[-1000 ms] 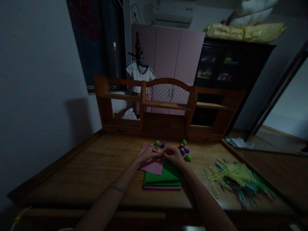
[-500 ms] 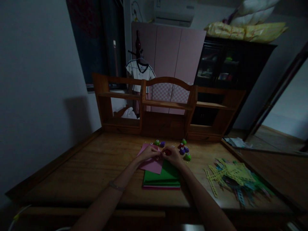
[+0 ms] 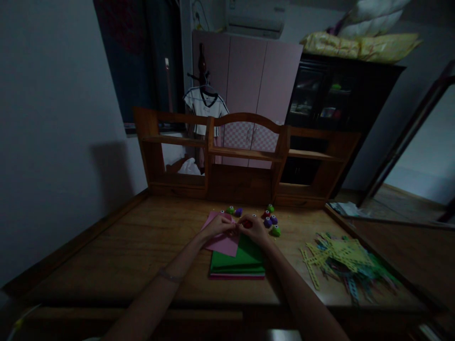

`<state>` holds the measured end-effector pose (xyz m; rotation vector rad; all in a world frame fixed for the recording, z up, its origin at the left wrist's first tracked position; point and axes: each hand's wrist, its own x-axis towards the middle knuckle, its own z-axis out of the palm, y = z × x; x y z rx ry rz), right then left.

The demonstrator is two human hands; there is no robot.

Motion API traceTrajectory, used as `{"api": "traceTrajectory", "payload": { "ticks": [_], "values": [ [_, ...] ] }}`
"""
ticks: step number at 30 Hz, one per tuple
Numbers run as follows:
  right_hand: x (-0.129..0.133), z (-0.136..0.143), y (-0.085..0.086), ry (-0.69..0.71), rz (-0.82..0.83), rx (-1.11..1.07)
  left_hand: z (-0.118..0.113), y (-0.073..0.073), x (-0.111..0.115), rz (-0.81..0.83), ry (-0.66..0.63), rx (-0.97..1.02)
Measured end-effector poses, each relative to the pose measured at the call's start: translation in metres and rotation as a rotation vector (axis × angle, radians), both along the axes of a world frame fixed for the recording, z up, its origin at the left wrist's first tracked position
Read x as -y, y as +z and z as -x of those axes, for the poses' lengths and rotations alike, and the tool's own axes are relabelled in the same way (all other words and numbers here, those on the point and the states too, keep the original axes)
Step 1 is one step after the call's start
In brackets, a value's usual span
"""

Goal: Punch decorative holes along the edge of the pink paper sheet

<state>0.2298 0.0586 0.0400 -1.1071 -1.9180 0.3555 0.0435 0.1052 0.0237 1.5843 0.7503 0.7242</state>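
My left hand (image 3: 221, 226) is closed in a pinch above a pink sheet (image 3: 224, 245). What its fingertips hold is too small to make out. Touching or nearly touching them are the fingertips of my right hand (image 3: 255, 229), curled around a small red object (image 3: 247, 224) that my fingers partly cover. Beneath both hands lies a stack of coloured sheets, with a green sheet (image 3: 237, 261) on top and the pink one overlapping its upper left. Just beyond are small round figures with white eyes, among them a green figure (image 3: 231, 210) and a purple figure (image 3: 239, 212).
Right of my hands sit more figures, including a purple one (image 3: 268, 222) and a green one (image 3: 276, 231). A heap of yellow, green and blue perforated strips (image 3: 350, 253) covers the desk's right side. Along the back stands a wooden shelf unit (image 3: 245, 152).
The whole view has shifted very slightly. Both hands keep almost the same pinched pose over the sheets, and the figures and strips have not moved.
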Motion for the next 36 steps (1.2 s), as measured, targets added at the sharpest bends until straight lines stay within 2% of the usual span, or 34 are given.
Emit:
{"api": "traceTrajectory", "payload": {
  "ticks": [14, 20, 24, 28, 31, 36],
  "values": [
    [0.002, 0.000, 0.005, -0.011, -0.036, 0.053, 0.001, -0.006, -0.005, 0.030, -0.035, 0.044],
    [-0.002, -0.001, 0.000, -0.039, -0.061, 0.113, 0.001, -0.002, -0.002, 0.035, -0.012, 0.040],
    [0.001, 0.001, 0.001, -0.063, -0.116, 0.256, 0.001, 0.001, 0.000, 0.056, 0.008, 0.029],
    [0.009, 0.006, 0.005, -0.163, -0.150, 0.454, 0.002, 0.001, 0.002, 0.068, 0.051, 0.036],
    [0.014, 0.006, 0.009, -0.210, -0.157, 0.527, 0.003, 0.001, 0.002, 0.065, 0.036, 0.047],
    [0.020, 0.007, 0.015, -0.197, -0.146, 0.650, 0.004, -0.003, -0.002, 0.042, 0.002, 0.048]
  ]
}}
